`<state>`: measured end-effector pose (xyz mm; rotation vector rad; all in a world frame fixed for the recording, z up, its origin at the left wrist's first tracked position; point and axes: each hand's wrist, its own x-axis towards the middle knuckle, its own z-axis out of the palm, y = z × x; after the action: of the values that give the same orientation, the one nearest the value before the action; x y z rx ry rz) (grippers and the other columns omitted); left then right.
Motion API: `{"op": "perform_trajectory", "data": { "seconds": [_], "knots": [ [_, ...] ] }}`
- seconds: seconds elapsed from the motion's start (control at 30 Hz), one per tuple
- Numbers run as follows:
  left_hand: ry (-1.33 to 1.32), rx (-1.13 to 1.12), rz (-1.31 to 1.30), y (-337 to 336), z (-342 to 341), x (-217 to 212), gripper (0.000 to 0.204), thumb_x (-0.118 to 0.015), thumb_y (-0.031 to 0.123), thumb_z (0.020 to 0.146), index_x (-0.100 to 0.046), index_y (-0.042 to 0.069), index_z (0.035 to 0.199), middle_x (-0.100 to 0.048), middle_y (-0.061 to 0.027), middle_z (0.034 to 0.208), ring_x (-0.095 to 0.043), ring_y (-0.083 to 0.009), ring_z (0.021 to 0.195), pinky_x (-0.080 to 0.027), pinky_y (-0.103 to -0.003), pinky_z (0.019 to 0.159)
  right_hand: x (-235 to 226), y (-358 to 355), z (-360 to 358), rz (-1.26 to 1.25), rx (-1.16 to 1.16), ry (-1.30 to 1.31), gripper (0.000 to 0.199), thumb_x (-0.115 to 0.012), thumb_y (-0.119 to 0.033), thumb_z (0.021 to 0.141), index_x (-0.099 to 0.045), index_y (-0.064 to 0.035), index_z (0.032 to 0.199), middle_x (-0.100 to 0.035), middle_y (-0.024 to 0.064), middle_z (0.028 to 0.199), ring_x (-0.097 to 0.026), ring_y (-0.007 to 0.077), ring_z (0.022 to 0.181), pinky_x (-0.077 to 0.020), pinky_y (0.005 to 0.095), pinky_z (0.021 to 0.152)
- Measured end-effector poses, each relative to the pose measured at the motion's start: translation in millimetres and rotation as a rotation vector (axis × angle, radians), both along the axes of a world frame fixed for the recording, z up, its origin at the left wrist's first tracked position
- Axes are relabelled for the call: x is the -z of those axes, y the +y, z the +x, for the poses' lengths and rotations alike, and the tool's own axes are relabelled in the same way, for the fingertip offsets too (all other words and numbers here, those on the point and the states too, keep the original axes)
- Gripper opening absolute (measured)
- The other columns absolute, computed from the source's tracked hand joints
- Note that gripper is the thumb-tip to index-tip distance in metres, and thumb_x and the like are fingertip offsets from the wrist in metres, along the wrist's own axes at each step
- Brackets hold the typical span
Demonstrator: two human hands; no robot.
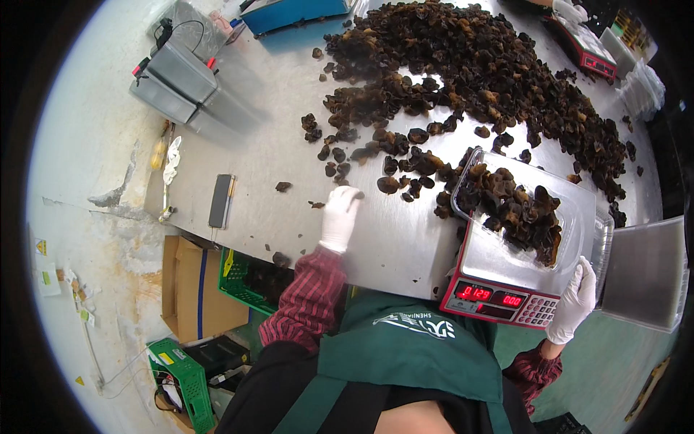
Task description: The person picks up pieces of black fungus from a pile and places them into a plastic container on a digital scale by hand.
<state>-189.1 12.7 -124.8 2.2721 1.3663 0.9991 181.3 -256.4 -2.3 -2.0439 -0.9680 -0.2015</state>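
Observation:
My left hand [340, 217], in a white glove, lies flat on the steel table [282, 137], fingers toward a few loose dark dried mushrooms [390, 184]; it holds nothing. My right hand [575, 304], also gloved, rests at the right front corner of a red-fronted scale [506, 289]. A clear plastic box [571, 210] partly filled with dark mushrooms [517, 210] sits on the scale. A large heap of the same mushrooms [477, 65] covers the far half of the table.
A phone [220, 200] lies near the table's left edge. Grey boxes [177, 79] and a blue tray [293, 13] stand at the far left. A steel tray [647, 271] sits right of the scale. Below the table are a cardboard box [184, 289] and green crates [184, 380].

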Motion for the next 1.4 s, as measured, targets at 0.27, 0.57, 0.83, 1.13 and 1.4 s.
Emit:
{"op": "perform_trajectory", "data": {
  "seconds": [0.27,0.57,0.83,1.13,1.4],
  "knots": [
    [0.11,0.113,-0.018,89.3,20.3,-16.0,0.027,-0.064,0.01,0.082,-0.062,0.008,0.109,-0.059,-0.015,0.118,-0.059,-0.0318,0.106,-0.048,-0.038,0.09,-3.4,10.1,0.2,0.011,-0.008,-0.004,0.018,-0.057,-0.004,0.096,-0.064,0.0047,0.109,-0.068,0.0099,0.096,-0.061,0.0142,0.084,-0.0491,0.0277,0.079],
    [0.494,0.166,-0.065,103.7,56.6,-31.5,0.068,-0.064,0.015,0.084,-0.038,0.036,0.144,-0.055,-0.0137,0.122,-0.061,-0.0318,0.101,-0.052,-0.041,0.082,2.3,3.0,6.7,0.029,0.019,-0.008,0.018,-0.057,-0.003,0.095,-0.065,0.0024,0.11,-0.067,0.009,0.089,-0.06,0.0116,0.074,-0.049,0.0255,0.069],
    [0.014,0.112,-0.061,142.6,43.9,6.4,0.015,-0.066,0.011,0.082,-0.067,0.006,0.096,-0.067,-0.0108,0.097,-0.064,-0.0261,0.094,-0.049,-0.034,0.085,6.6,-1.3,10.0,0.012,0.037,0.025,0.018,-0.058,-0.004,0.094,-0.064,0.0022,0.11,-0.068,0.0106,0.091,-0.062,0.0153,0.076,-0.0502,0.0286,0.072],
    [-0.319,0.505,-0.089,69.6,121.2,-122.8,0.018,-0.067,0.0,0.085,-0.068,0.004,0.102,-0.065,-0.0035,0.096,-0.061,-0.0104,0.084,-0.048,-0.024,0.074,4.1,-0.4,11.3,0.033,0.017,0.023,0.017,-0.058,-0.008,0.095,-0.065,0.0012,0.108,-0.066,0.0074,0.087,-0.058,0.0122,0.074,-0.0489,0.0268,0.071],
    [0.138,1.113,0.203,-1.7,243.4,-144.5,0.027,-0.071,0.02,0.081,-0.069,0.01,0.107,-0.058,-0.0082,0.095,-0.057,-0.0243,0.084,-0.049,-0.034,0.075,4.8,2.5,4.3,-0.008,-0.003,-0.027,0.017,-0.059,-0.006,0.094,-0.065,0.0021,0.108,-0.068,0.011,0.092,-0.063,0.0156,0.08,-0.0501,0.0278,0.075]
  ]
}}
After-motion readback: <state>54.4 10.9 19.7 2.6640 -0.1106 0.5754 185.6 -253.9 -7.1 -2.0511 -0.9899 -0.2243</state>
